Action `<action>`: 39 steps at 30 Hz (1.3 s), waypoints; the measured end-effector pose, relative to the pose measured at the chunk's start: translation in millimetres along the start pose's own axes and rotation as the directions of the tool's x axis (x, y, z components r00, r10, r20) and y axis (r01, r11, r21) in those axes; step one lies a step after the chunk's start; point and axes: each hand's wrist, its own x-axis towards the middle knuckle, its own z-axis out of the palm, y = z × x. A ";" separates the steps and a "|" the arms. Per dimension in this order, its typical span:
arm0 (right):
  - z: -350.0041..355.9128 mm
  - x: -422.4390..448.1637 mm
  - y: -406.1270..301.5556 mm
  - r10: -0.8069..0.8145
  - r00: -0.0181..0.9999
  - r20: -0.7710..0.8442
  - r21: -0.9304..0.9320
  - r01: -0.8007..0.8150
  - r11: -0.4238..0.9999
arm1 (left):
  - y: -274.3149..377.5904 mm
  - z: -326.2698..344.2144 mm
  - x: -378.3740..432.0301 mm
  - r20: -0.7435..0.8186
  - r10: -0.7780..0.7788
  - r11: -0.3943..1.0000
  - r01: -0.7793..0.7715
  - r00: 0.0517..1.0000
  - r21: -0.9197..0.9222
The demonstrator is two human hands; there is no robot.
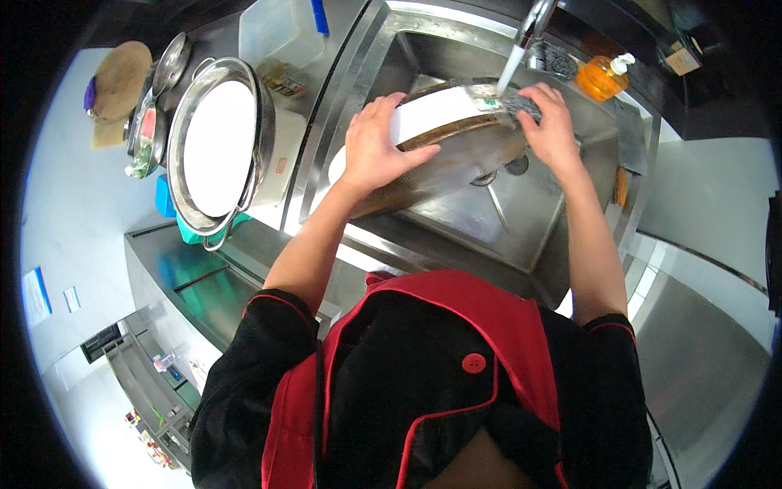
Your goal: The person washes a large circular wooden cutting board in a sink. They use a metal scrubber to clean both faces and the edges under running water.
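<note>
A large round metal pan [473,159] with a brown-stained rim leans tilted over the sink [482,238]. Its inner side shows bright white from glare. My left hand [382,147] grips the rim, thumb on the outer wall and fingers over the edge. At the opposite part of the rim, my right hand [550,125] presses a grey steel-wool scrubber [526,109] against the metal. From the faucet [530,30] above, a stream of water falls on the rim beside the scrubber.
Behind the sink stand an orange soap pump bottle [602,78] and another steel-wool scrubber [559,63]. A metal two-handled pot [177,159] is on the left counter, near a translucent plastic container [278,30], metal bowls [171,64] and a round wooden board [124,79].
</note>
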 end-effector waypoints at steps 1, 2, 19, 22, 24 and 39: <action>-0.2 3.7 -16.4 -0.037 0.999 0.011 0.048 0.036 0.998 | -1.2 -0.5 -0.4 0.007 0.001 1.000 -0.001 1.000 -0.004; 2.1 5.9 -33.4 -0.072 0.995 0.070 0.071 0.067 0.995 | -1.6 -1.9 0.0 0.035 -0.013 1.000 0.014 0.999 -0.019; -10.6 15.9 -6.2 -0.001 0.980 0.200 0.054 -0.010 0.999 | 2.3 -5.2 -5.1 -0.008 0.029 0.999 -0.030 1.000 -0.013; -1.0 14.1 -44.2 -0.175 0.964 0.198 0.099 0.158 0.982 | 3.0 -1.6 -5.8 0.006 0.007 1.000 -0.007 1.000 -0.001; 5.4 13.9 -56.0 -0.158 0.962 0.221 0.157 0.125 0.980 | 0.7 -3.8 -6.6 0.023 -0.013 1.000 0.013 1.000 -0.005; 2.6 11.6 -9.4 0.028 0.984 0.175 0.058 -0.039 0.998 | -9.0 -7.5 -10.8 0.032 -0.037 0.999 0.037 0.999 -0.011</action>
